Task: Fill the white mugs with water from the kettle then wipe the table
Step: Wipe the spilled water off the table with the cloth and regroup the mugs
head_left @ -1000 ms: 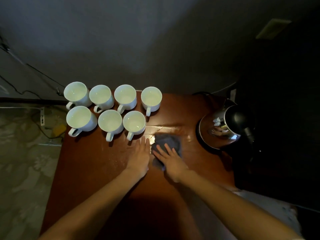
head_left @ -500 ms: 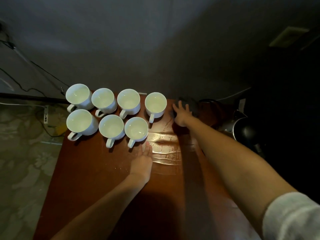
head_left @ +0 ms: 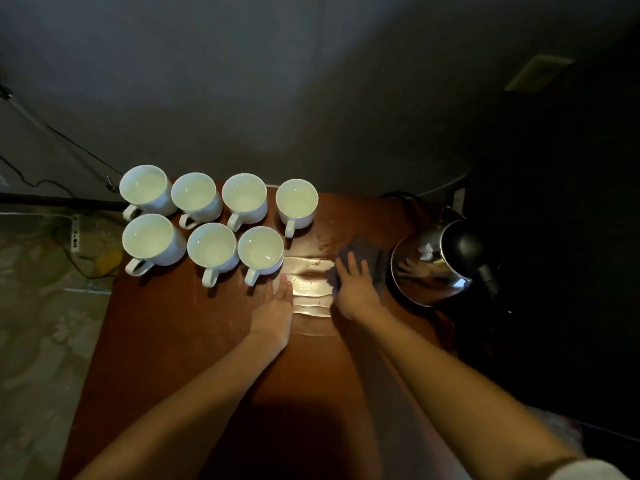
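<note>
- right hand [head_left: 356, 291] lies flat, fingers spread, pressing a dark cloth [head_left: 365, 249] onto the tabletop [head_left: 166, 341].
- left hand [head_left: 274, 306] rests flat on the tabletop, fingers straight and together, holding nothing, just beside a wet streak [head_left: 311, 287].
- seven white mugs [head_left: 212, 247] stand upright at the far left, four behind three.
- kettle [head_left: 438, 263] stands at the right edge, near the cloth.

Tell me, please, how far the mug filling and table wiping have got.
Done: seven white mugs look filled, and the kettle stands on the table. In hand: the right hand presses the dark cloth; the left hand rests flat nearby. Left: the wet streaks between them.
</note>
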A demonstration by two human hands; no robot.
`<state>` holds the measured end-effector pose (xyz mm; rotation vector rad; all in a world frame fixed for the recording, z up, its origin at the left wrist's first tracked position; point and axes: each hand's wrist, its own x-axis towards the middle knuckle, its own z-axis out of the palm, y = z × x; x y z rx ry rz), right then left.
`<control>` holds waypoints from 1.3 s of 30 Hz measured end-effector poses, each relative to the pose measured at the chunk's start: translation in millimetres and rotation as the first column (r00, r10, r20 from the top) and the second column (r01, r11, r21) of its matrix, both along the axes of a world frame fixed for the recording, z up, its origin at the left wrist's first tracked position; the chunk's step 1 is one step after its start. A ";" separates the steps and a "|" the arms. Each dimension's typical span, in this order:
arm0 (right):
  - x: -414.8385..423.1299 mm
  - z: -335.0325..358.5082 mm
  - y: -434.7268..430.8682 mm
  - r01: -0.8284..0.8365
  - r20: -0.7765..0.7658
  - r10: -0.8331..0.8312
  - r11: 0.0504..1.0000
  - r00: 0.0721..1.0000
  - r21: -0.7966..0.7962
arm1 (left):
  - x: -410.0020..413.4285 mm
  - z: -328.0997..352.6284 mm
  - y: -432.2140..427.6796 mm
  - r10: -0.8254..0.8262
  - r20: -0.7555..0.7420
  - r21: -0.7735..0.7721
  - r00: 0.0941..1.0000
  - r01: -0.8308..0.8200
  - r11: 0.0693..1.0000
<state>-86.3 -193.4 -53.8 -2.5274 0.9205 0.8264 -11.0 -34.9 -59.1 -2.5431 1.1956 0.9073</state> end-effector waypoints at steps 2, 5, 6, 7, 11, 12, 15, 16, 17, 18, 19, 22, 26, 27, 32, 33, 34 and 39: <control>-23.1 0.1 31.4 -0.064 0.012 0.064 0.998 0.998 -0.019 | 0.2 0.5 -0.5 -0.018 0.014 0.022 1.000 0.018 1.000; -83.1 -4.0 51.1 -0.094 0.042 0.092 0.994 0.995 0.053 | 2.8 3.9 0.7 -0.042 0.021 0.058 0.999 0.040 0.998; -105.4 -6.6 47.6 -0.069 0.041 0.066 0.995 0.997 0.073 | 3.6 5.8 0.9 -0.049 0.017 0.067 0.999 0.048 0.997; -125.4 -4.4 39.9 -0.017 0.040 0.014 0.996 0.999 0.082 | 3.6 7.0 1.1 -0.053 0.013 0.073 0.999 0.052 0.996; -177.3 4.7 -9.9 0.255 -0.033 -0.254 0.965 0.967 0.053 | -12.6 8.8 12.5 0.004 0.048 -0.031 0.999 -0.003 1.000; -181.3 6.4 -17.6 0.279 -0.046 -0.277 0.959 0.960 0.053 | -21.2 9.4 18.5 0.016 0.036 -0.074 0.999 -0.013 0.997; -184.1 7.5 -5.3 0.390 -0.027 -0.390 0.921 0.921 0.014 | -57.5 12.8 42.6 0.030 -0.071 -0.139 0.997 -0.040 0.989; -186.5 5.9 7.3 0.435 -0.025 -0.435 0.901 0.900 -0.003 | -71.0 15.5 49.8 0.040 -0.094 -0.150 0.995 -0.054 0.987; -191.7 4.4 21.7 0.456 -0.029 -0.456 0.890 0.889 -0.011 | -84.4 18.3 55.6 0.049 -0.109 -0.154 0.993 -0.065 0.986; -197.2 3.7 37.8 0.446 -0.037 -0.446 0.895 0.894 -0.020 | -97.8 20.6 60.7 0.058 -0.124 -0.158 0.991 -0.077 0.984; -201.9 3.8 56.0 0.411 -0.041 -0.412 0.911 0.910 -0.027 | -111.0 23.2 64.6 0.068 -0.141 -0.155 0.988 -0.090 0.984; -194.6 10.2 115.6 0.156 0.034 -0.158 0.986 0.987 0.060 | -147.5 28.7 69.9 0.099 -0.166 -0.191 0.981 -0.130 0.973; -161.2 0.8 169.5 -0.226 0.116 0.199 0.926 0.973 0.303 | -173.7 27.0 83.8 0.248 -0.179 -0.238 0.952 -0.286 0.928; -158.8 -0.1 168.7 -0.250 0.123 0.221 0.908 0.968 0.335 | -176.8 27.8 90.2 0.305 -0.197 -0.260 0.932 -0.350 0.900; -198.8 27.4 115.6 -0.067 0.344 -0.064 0.932 0.937 0.356 | -190.9 14.5 108.4 0.154 -0.034 -0.450 0.987 -0.153 0.880; -215.6 29.9 103.7 -0.001 0.348 -0.116 0.948 0.930 0.318 | -197.7 10.4 101.8 -0.007 0.046 -0.440 0.999 0.027 0.898; -232.0 30.8 94.8 0.049 0.328 -0.144 0.958 0.934 0.283 | -204.2 8.3 92.0 -0.131 0.058 -0.390 0.990 0.143 0.910; -262.4 40.1 86.2 0.016 0.202 -0.064 0.973 0.977 0.231 | -204.1 -7.4 65.0 -0.172 -0.050 -0.152 0.984 0.163 0.975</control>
